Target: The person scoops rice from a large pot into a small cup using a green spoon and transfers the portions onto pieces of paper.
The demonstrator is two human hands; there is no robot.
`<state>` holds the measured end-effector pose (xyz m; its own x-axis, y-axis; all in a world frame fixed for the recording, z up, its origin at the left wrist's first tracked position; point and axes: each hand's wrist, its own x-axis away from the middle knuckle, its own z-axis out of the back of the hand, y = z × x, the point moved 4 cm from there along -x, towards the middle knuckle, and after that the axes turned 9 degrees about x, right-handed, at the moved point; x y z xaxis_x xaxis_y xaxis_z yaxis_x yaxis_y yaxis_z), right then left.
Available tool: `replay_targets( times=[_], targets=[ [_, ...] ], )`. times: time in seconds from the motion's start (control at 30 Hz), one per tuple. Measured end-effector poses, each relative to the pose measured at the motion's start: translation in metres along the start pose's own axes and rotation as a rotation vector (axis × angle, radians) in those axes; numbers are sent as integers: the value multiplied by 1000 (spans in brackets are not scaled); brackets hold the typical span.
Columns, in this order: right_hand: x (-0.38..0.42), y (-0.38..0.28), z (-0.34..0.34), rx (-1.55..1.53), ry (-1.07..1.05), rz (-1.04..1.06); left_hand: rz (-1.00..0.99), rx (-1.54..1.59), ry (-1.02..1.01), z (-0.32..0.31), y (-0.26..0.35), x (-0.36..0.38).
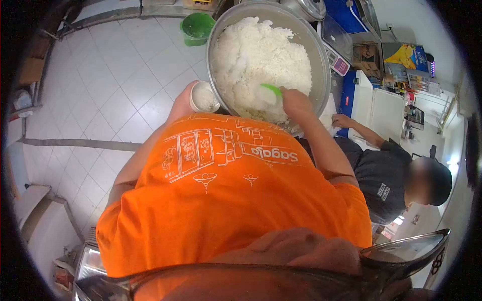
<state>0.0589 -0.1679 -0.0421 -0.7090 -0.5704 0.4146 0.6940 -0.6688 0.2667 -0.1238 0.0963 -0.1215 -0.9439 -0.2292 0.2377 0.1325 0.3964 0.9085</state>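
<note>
A large round metal pot (325,75) holds a heap of cooked white rice (261,55) in front of me. My right hand (296,104) is closed on a green scoop (271,89), which dips into the rice near the pot's close side. Rice partly hides the scoop's head. Beside the pot's left rim, my left hand (185,100) is wrapped around a white cup (203,109). White rice shows inside the cup.
A green plastic container (197,28) sits left of the pot. On the right are a digital scale (337,62) and a white cooler (356,100) with its lid raised. A co-worker in dark clothes (379,170) stands close by, one hand (342,121) near the pot.
</note>
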Motion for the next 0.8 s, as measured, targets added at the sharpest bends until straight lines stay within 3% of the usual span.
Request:
replay_targets(
  times=[0.13, 0.2, 0.27, 0.37, 0.63, 0.8],
  targets=[
    [-47, 68, 45, -9, 17, -274, -47, -70, 35, 2, 0, 3],
    [-90, 102, 44, 10, 186, -319, -45, -107, 41, 0, 1, 9],
    [-160, 147, -6, -26, 217, -323, -35, -139, 41, -4, 8, 11],
    [-201, 111, -51, -90, 133, -202, -68, -182, 99, -7, 6, 9],
    [-82, 29, -23, -85, 58, -167, -74, -190, 62, -3, -4, 6],
    [-32, -2, -25, 4, -14, -32, -48, -146, 65, -16, 28, 18]
  ],
)
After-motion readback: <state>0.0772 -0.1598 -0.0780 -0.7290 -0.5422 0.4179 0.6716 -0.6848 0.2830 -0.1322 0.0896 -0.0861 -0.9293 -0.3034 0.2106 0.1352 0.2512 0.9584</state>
